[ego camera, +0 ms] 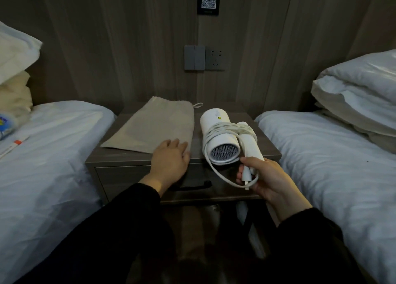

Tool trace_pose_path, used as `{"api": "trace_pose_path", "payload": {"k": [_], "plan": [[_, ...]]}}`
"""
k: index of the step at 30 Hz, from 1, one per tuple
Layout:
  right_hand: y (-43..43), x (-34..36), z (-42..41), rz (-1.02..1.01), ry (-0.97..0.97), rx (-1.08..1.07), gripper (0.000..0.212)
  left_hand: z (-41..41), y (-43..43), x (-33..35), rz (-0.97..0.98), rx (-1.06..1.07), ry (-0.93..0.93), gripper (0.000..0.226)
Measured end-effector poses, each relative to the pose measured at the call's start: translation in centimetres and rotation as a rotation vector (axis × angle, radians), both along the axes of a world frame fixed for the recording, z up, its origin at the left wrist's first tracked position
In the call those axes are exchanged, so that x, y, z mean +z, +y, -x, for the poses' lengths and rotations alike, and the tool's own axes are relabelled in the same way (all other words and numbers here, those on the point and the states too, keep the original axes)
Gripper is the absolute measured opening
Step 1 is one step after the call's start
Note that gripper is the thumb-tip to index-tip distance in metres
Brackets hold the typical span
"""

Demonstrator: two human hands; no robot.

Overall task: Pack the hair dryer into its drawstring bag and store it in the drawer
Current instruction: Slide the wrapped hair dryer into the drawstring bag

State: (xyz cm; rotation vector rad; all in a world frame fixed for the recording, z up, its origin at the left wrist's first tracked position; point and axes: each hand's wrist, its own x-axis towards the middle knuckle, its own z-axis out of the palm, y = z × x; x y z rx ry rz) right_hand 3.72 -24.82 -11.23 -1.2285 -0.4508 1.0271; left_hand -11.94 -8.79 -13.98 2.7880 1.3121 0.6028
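Head view. Hair dryer (220, 138): on surface (265, 146), handle gripped by right hand (267, 180) fingers. Drawstring bag (154, 129): flat at dryer's 9 o'clock, long axis 7-to-1, mouth far; left hand (169, 161) open on its near corner.

One hair dryer (220, 136), one drawstring bag (154, 127) and one drawer (171, 182). Two beds, left (53, 155) and right (334, 155). Two hands, left (170, 160) and right (267, 179).

The left hand (170, 159) covers the bag's (154, 127) near corner; the right hand (265, 179) hides the dryer's (220, 138) handle end.
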Motion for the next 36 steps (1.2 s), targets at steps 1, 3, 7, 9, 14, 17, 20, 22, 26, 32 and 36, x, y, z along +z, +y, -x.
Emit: {"api": "trace_pose_path", "payload": {"k": [1, 3, 7, 9, 14, 17, 20, 22, 26, 32, 36], "plan": [[-0.1, 0.2, -0.2, -0.005, 0.006, -0.01, 0.007, 0.1, 0.0, -0.2, 0.003, -0.031, 0.012, 0.044], [-0.3, 0.6, -0.5, -0.02, 0.021, -0.028, 0.009, 0.9, 0.4, -0.3, 0.038, -0.125, -0.047, 0.043], [-0.8, 1.2, -1.3, -0.051, 0.05, -0.063, 0.011, 3.9, 1.2, 0.6, 0.107, -0.363, -0.116, 0.05], [-1.2, 1.5, -1.6, -0.065, 0.065, -0.077, 0.011, 5.4, 2.0, 1.6, 0.022, -0.283, -0.069, 0.063], [-2.1, 1.8, -2.1, -0.075, 0.053, -0.106, 0.008, 6.9, 4.7, 5.0, -0.053, 0.482, 0.341, 0.046], [-2.0, 1.9, -2.0, -0.086, 0.05, -0.106, 0.008, 4.0, 4.7, 4.7, -0.052, 0.283, 0.264, 0.045], [-1.5, 2.1, -1.9, -0.094, 0.062, -0.103, 0.009, -0.2, 1.8, 3.7, 0.17, -0.175, 0.171, 0.052], [-1.3, 2.1, -1.9, -0.099, 0.063, -0.101, 0.008, -2.0, 0.4, 2.7, 0.279, -0.284, 0.27, 0.052], [-1.3, 2.2, -2.0, -0.111, 0.075, -0.079, 0.009, -1.2, 1.2, 2.2, 0.446, -0.423, 0.053, 0.043], [-1.3, 2.0, -2.1, -0.108, 0.098, -0.052, 0.008, 1.5, 1.7, 5.1, -0.019, -0.028, 0.195, 0.07], [-1.0, 1.8, -1.7, -0.099, 0.093, -0.033, 0.006, 1.8, -0.8, 4.2, 0.005, 0.06, 0.098, 0.049]]}}
